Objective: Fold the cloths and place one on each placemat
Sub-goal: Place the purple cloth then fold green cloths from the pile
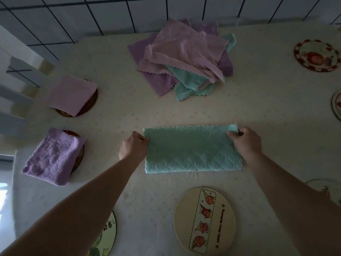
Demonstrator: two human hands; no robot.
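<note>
Round placemat [204, 220] nearest, bare. Beyond it, teal cloth [192, 149] folded flat between hands: left hand [133, 145] pinching left edge, right hand [246, 142] pinching right corner.

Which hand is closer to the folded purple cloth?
The left hand. It pinches the left end of the teal cloth, with the purple cloth just to its left. The right hand holds the teal cloth's far right end.

pale table [258, 108]: cloth pile [184, 58], teal cloth [191, 150], round placemats [203, 219]
</note>
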